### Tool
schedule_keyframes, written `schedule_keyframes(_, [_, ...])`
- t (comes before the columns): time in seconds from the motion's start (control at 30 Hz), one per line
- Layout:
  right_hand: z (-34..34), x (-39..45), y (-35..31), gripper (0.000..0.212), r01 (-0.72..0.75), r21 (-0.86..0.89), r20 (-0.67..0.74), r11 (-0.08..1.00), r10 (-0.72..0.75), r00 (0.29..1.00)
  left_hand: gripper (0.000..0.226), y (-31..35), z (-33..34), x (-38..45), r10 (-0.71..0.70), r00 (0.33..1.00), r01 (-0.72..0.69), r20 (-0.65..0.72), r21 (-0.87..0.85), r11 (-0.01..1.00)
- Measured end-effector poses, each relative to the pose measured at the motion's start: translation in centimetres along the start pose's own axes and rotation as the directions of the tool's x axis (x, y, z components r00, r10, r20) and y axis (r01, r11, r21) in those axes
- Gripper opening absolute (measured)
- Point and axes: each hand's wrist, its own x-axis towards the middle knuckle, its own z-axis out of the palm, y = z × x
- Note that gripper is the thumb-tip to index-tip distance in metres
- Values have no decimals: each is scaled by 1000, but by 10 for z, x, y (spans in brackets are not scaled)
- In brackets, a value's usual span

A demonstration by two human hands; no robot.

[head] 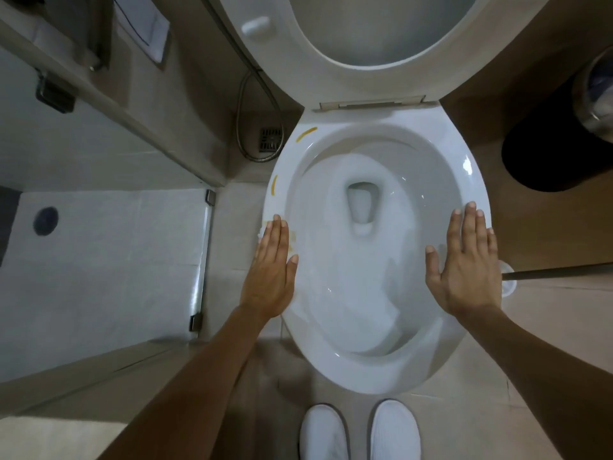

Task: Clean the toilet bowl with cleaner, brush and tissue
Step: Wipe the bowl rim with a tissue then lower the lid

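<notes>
White glazed ceramic filled the view: the oval toilet bowl (374,254) sat fixed to the floor below the camera, seat and lid (381,28) tipped up against the back. Water was swirling white inside it. Both hands hovered flat, fingers straight, holding nothing, the left hand (272,270) over the left rim, the right hand (471,263) over the right rim; whether they touched it could not be told. Yellow-orange streaks (306,133) marked the left rim, with a smeared patch beside the left fingers. That glaze looked hard, rigid and slick when wet, so it probably wanted wiping, not gripping. Just beyond the right hand lay a dark-handled toilet brush (510,277), likely light and best taken by the handle. Beige tile floor (547,327), a metal hose (245,104) and a floor drain (272,139) lay around, white slippers (360,433) below.
</notes>
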Motion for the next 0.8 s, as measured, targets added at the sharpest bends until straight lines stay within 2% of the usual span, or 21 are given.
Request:
schedule_keyframes(0.4, [0,1,-1,75,-18,92,-30,996,21,999,59,-21,-22,69,136,991,-136,18,6,991])
schedule_keyframes(0.67, [0,2,-1,74,-27,86,-24,996,29,999,59,-25,-40,128,316,946,-322,75,88,943])
schedule_keyframes(0.8, [2,4,0,74,-28,96,-31,995,31,999,58,-25,-44,148,348,933,-357,86,116,927])
